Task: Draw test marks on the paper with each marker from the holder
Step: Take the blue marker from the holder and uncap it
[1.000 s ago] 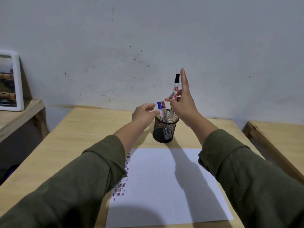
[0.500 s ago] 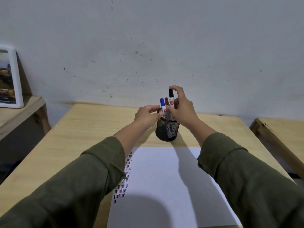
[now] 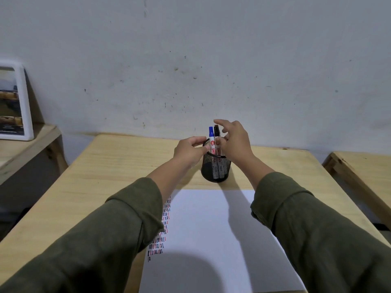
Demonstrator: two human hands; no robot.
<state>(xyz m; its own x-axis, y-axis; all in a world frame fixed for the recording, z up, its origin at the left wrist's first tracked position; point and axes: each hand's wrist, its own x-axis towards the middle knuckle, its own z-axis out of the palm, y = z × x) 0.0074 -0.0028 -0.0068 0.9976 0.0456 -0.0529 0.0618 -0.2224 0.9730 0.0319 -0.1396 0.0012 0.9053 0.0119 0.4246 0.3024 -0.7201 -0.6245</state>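
A black mesh holder (image 3: 214, 169) stands on the wooden table just beyond the white paper (image 3: 213, 227). A blue-capped marker (image 3: 211, 132) and a black-capped marker (image 3: 216, 130) stand upright in it. My left hand (image 3: 189, 151) pinches the holder's left rim beside the blue marker. My right hand (image 3: 234, 139) hovers at the holder's right with fingers spread, its thumb next to the marker barrels and holding nothing. Rows of short black, red and blue test marks (image 3: 161, 231) run down the paper's left edge, partly hidden by my left sleeve.
The wooden table (image 3: 110, 176) stands against a grey wall. A low wooden shelf at the left carries a white-framed picture (image 3: 14, 102). Another wooden piece (image 3: 359, 172) stands at the right, across a gap.
My right hand lowered the black marker into the holder and let go, opening its fingers. My left hand closed onto the holder's rim.
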